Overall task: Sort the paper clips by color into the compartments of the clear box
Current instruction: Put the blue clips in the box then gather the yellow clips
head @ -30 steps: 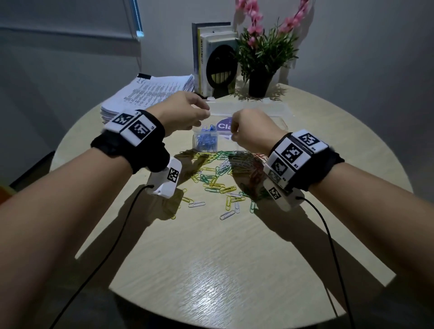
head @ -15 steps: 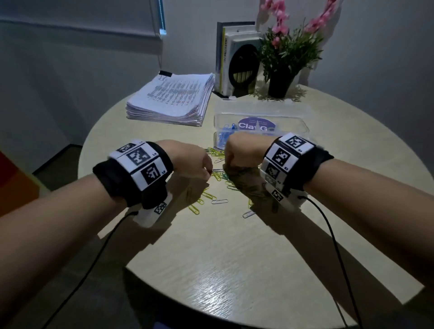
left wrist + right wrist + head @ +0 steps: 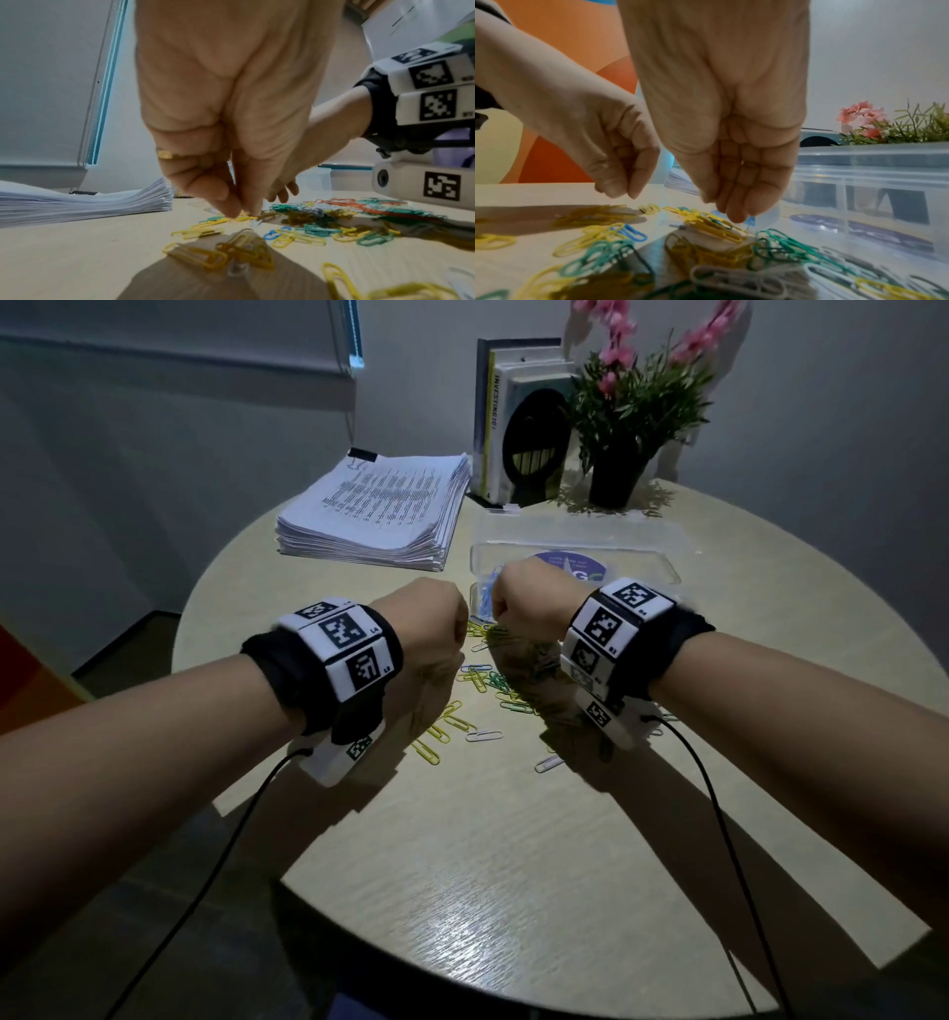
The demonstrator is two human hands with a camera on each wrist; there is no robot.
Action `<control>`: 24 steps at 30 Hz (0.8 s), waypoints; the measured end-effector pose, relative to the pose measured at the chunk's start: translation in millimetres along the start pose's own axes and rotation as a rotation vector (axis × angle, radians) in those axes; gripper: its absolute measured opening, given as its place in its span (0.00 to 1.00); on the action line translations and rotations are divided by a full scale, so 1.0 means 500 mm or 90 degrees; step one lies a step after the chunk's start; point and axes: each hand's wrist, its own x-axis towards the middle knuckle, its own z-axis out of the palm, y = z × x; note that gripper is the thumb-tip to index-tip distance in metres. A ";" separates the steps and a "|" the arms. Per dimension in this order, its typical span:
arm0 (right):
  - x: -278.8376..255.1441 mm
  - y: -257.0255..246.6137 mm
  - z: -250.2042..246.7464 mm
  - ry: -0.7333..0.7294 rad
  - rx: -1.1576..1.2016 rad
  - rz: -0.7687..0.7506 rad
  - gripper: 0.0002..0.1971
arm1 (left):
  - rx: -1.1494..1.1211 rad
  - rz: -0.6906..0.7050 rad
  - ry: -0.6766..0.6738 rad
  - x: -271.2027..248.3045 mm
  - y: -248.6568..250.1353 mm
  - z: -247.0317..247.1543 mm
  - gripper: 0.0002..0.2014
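A loose pile of paper clips (image 3: 493, 683) in yellow, green, white, blue and orange lies on the round table, in front of the clear box (image 3: 575, 557). Blue clips (image 3: 485, 603) fill the box's left compartment. My left hand (image 3: 426, 624) is low over the pile's left edge. Its thumb and fingertips (image 3: 232, 211) are bunched together on a yellow clip (image 3: 246, 218) that lies on the table. My right hand (image 3: 529, 603) hangs beside it, just in front of the box. Its fingers (image 3: 736, 215) point down and touch a heap of yellow clips (image 3: 713, 225).
A thick stack of printed paper (image 3: 380, 510) lies at the back left. Upright books (image 3: 518, 418) and a potted pink-flowered plant (image 3: 626, 413) stand behind the box. Stray clips (image 3: 482, 737) lie nearer me. Cables run from both wrist cameras over the near edge of the table (image 3: 462, 891).
Both hands have drawn back from the top of the clear box and dropped onto the clip pile. They now sit close together, and the head view has shifted right.
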 end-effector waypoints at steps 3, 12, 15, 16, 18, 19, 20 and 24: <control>0.012 0.008 0.005 -0.030 -0.049 -0.015 0.14 | -0.003 -0.007 -0.007 0.015 0.004 0.005 0.07; 0.021 0.027 0.006 -0.078 -0.042 0.002 0.14 | -0.029 -0.015 -0.037 0.031 0.005 0.016 0.08; 0.024 0.015 0.003 -0.026 -0.022 0.025 0.12 | -0.045 -0.012 -0.043 0.029 0.009 0.016 0.08; 0.025 0.010 0.003 -0.017 -0.024 0.031 0.15 | -0.044 -0.009 -0.045 0.028 0.012 0.017 0.08; 0.023 -0.001 0.006 -0.009 -0.025 0.025 0.20 | -0.034 -0.005 -0.050 0.027 0.016 0.017 0.08; 0.023 -0.003 0.008 -0.010 -0.027 0.023 0.21 | -0.031 -0.004 -0.053 0.027 0.018 0.016 0.09; 0.027 -0.003 0.011 -0.016 -0.020 0.021 0.20 | -0.031 -0.003 -0.058 0.028 0.018 0.015 0.09; 0.034 -0.001 0.006 -0.054 0.029 0.027 0.06 | -0.030 -0.012 -0.088 0.031 0.021 0.013 0.10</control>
